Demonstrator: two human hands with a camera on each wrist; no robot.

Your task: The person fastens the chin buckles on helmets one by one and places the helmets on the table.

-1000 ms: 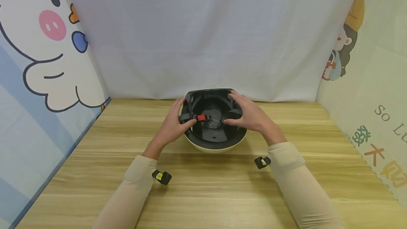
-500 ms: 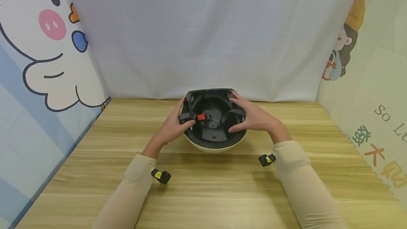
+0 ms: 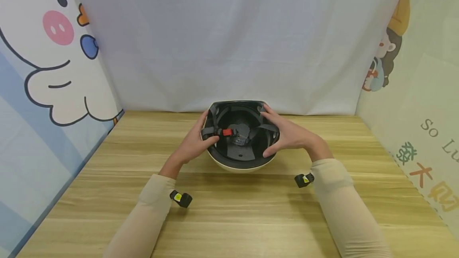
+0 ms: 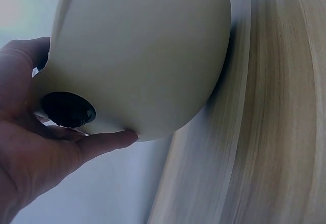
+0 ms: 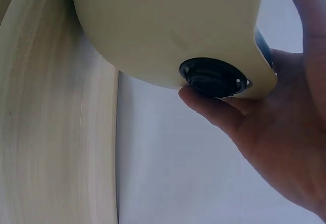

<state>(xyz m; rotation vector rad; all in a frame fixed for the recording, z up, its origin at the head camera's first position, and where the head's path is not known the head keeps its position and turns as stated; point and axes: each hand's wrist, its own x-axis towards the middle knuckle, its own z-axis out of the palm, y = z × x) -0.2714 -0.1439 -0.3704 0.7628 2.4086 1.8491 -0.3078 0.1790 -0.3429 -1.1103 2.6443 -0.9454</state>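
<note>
A cream helmet (image 3: pixel 241 161) lies upside down on the table, its black padded inside facing up. Across the left part of its opening runs a dark chin strap with a red buckle (image 3: pixel 227 132). My left hand (image 3: pixel 191 143) grips the left rim, thumb over the edge and fingers along the outer shell. On the opposite side my right hand (image 3: pixel 295 133) holds the right rim, its thumb near the front edge. In the left wrist view a fingertip presses the shell (image 4: pixel 147 56) beyond a round black cap (image 4: pixel 68 109). A matching cap (image 5: pixel 213 76) shows by my right fingers.
The helmet sits near the back of the wood-grain table (image 3: pixel 229 218), close to a white curtain (image 3: pixel 229 43). Cartoon-printed panels (image 3: pixel 57 71) stand at the left and right. A small black camera (image 3: pixel 181 199) is strapped at each wrist.
My right hand has shifted slightly right, and its thumb has moved from the inside strap down toward the front right rim. The left hand and helmet stay almost in place.
</note>
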